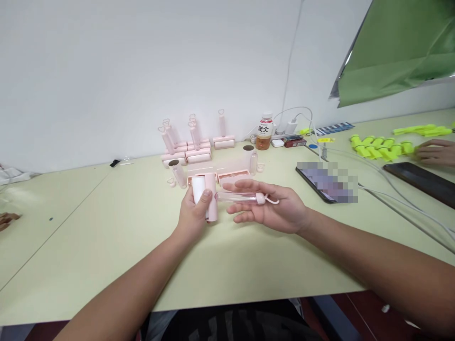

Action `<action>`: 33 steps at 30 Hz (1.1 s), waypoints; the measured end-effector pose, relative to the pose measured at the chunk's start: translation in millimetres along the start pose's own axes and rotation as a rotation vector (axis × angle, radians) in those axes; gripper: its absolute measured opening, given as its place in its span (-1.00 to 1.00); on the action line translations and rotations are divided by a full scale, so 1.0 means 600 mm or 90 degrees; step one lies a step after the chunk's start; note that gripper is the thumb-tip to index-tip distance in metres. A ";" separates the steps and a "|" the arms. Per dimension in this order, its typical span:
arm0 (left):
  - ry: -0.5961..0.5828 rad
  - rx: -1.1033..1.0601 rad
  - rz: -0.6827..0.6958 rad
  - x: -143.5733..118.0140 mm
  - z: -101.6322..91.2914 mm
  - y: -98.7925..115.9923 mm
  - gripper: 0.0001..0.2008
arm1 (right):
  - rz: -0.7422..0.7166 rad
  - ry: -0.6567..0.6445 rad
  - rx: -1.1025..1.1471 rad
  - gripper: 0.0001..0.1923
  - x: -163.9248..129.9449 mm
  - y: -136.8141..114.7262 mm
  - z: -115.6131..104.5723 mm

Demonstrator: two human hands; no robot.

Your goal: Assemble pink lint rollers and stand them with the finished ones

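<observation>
My left hand [194, 210] is wrapped around the pink case of a lint roller [211, 203], its thumb pressed on the front; a white roll shows along the case's left side. From the case a clear pinkish handle [238, 197] points right, ending in a heart-shaped loop. My right hand [273, 206] is open around this handle, with fingers stretched out above and below it. Behind my hands lie open pink cases [234, 177]. Clear tube-like rolls with brown cores, one on the left [177, 174] and one on the right [249, 154], stand beside them.
Several assembled lint rollers [197, 154] stand along the wall. To their right are a drink bottle [263, 132], a charger with white cables [291, 126] and a phone [325, 182]. Bright yellow parts [380, 147] lie near another person's hand [435, 154]; another hand [7, 220] shows far left.
</observation>
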State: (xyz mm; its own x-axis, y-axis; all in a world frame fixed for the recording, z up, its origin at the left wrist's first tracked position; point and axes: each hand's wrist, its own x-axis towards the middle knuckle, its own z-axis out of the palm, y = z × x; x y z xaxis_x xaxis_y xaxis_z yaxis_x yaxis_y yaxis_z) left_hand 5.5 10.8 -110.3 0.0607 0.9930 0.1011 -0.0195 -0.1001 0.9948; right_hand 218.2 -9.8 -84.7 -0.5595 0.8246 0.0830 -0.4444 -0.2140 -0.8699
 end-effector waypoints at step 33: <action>-0.058 -0.027 0.042 -0.003 0.013 -0.031 -0.49 | -0.098 0.072 0.110 -0.92 0.000 0.001 0.007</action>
State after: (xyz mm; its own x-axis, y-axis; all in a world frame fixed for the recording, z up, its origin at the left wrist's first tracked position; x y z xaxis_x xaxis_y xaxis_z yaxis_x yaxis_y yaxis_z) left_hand 13.6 10.2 -129.2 0.1479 0.9744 0.1693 -0.0683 -0.1607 0.9846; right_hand 215.1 -11.8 -83.2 -0.3991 0.9054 0.1445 -0.6360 -0.1598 -0.7550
